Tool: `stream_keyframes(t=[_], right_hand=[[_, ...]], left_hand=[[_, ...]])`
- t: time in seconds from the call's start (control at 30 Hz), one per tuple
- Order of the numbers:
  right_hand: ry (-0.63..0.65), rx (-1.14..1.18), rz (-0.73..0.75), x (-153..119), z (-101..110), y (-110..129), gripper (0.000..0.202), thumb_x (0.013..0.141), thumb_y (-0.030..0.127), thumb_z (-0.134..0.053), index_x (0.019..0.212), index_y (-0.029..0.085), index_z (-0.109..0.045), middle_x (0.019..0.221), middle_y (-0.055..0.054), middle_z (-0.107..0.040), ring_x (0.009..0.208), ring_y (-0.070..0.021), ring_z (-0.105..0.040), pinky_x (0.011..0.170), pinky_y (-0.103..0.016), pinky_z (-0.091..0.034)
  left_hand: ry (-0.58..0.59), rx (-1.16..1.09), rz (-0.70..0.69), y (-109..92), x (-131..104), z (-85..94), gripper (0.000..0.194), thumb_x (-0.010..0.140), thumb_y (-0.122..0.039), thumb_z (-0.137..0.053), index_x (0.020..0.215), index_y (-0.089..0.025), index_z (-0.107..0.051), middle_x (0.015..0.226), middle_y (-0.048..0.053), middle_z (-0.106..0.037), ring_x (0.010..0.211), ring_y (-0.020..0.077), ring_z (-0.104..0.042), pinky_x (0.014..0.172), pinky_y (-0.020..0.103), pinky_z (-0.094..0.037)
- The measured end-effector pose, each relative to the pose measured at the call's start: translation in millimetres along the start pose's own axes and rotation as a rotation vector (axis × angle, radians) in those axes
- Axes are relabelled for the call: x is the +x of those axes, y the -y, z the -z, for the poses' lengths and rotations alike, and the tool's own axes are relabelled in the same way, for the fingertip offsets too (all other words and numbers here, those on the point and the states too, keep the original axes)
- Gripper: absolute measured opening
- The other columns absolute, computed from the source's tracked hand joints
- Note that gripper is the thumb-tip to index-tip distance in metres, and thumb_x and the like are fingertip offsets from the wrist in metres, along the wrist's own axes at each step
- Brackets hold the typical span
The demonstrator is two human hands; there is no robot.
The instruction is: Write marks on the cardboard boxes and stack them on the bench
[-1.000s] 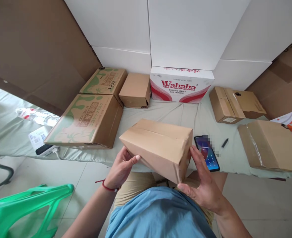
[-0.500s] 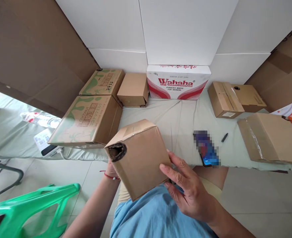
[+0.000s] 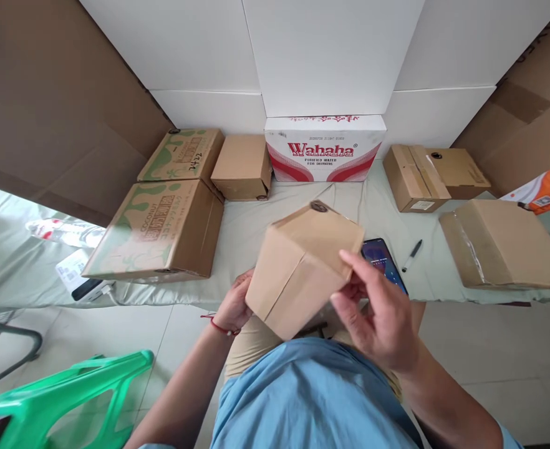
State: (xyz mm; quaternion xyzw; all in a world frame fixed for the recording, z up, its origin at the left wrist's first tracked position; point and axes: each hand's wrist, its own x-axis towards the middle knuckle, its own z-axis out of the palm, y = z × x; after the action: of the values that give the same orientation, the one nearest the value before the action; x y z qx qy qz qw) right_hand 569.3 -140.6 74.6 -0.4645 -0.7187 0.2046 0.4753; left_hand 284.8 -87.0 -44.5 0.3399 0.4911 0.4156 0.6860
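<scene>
A small plain cardboard box (image 3: 298, 268) is held tilted in the air above my lap, its far face showing a dark-rimmed hole (image 3: 318, 206) near the top edge. My left hand (image 3: 237, 304) grips its left side, with the fingers partly hidden behind it. At the right corner, my right hand (image 3: 378, 304) has its index finger laid on the edge and the other fingers curled under, while the thumb stands a little off the side. A phone (image 3: 383, 262) lies just behind my right hand, with a black pen (image 3: 412, 255) beside it on the cloth.
Two coconut-printed cartons (image 3: 156, 227) and a brown box (image 3: 241, 165) stand at left. A white Wahaha carton (image 3: 324, 149) is against the wall. More boxes (image 3: 504, 243) and an orange-labelled bottle (image 3: 546, 190) are at right. A green stool (image 3: 69, 386) stands lower left.
The box has turned in my hands and moved up and right, so its hole now faces away at the top. My right hand has shifted to its corner, and the view has swung slightly.
</scene>
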Motion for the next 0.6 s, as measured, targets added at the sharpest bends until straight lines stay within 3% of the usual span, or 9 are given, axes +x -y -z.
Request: stream_keyframes(t=[0.13,0.3,0.37,0.43,0.6], right_hand=[[-0.075,0.272,-0.371,2,5,-12,0.047,0.107,0.045,-0.064,0.15,0.027,-0.059,0.082,0.001,-0.07,0.059,-0.0141,-0.068,0.052,-0.026,-0.061],[-0.145,0.455,-0.564,2,-2,-25,0.05,0.102,0.058,-0.068,0.136,0.022,-0.065,0.079,0.001,-0.071,0.056,-0.0145,-0.067,0.045,-0.025,-0.057],[-0.138,0.517,-0.612,0,-7,-31,0.053,0.1,0.063,-0.067,0.132,0.02,-0.067,0.079,-0.001,-0.073,0.058,-0.0157,-0.069,0.046,-0.025,-0.057],[-0.097,0.585,-0.671,-5,-13,-38,0.058,0.099,0.067,-0.066,0.133,0.02,-0.067,0.08,-0.003,-0.074,0.064,-0.0182,-0.073,0.048,-0.026,-0.059],[-0.092,0.749,-0.799,-22,-38,-53,0.048,0.095,0.064,-0.074,0.125,0.026,-0.068,0.091,-0.002,-0.076,0.076,-0.0203,-0.076,0.063,-0.032,-0.067]], left_hand=[[-0.082,-0.201,0.078,-16,-6,-0.3,0.045,0.082,-0.062,-0.087,0.094,-0.02,-0.075,0.09,0.006,-0.081,0.086,0.0261,-0.079,0.081,0.037,-0.065],[-0.15,-0.107,0.009,-38,-22,1.1,0.059,0.079,-0.078,-0.081,0.084,-0.019,-0.072,0.08,0.007,-0.077,0.095,0.033,-0.078,0.08,0.041,-0.063],[-0.215,0.015,-0.103,-48,-31,0.3,0.066,0.08,-0.084,-0.075,0.088,-0.018,-0.074,0.079,0.007,-0.075,0.086,0.03,-0.074,0.072,0.037,-0.06],[-0.287,0.191,-0.266,-58,-43,-2.2,0.066,0.089,-0.082,-0.065,0.103,-0.018,-0.078,0.087,0.007,-0.075,0.08,0.0244,-0.068,0.067,0.032,-0.054],[-0.359,0.7,-0.698,-80,-69,-17.4,0.063,0.104,-0.072,-0.049,0.135,-0.022,-0.072,0.109,0.01,-0.067,0.096,0.0262,-0.061,0.079,0.035,-0.052]])
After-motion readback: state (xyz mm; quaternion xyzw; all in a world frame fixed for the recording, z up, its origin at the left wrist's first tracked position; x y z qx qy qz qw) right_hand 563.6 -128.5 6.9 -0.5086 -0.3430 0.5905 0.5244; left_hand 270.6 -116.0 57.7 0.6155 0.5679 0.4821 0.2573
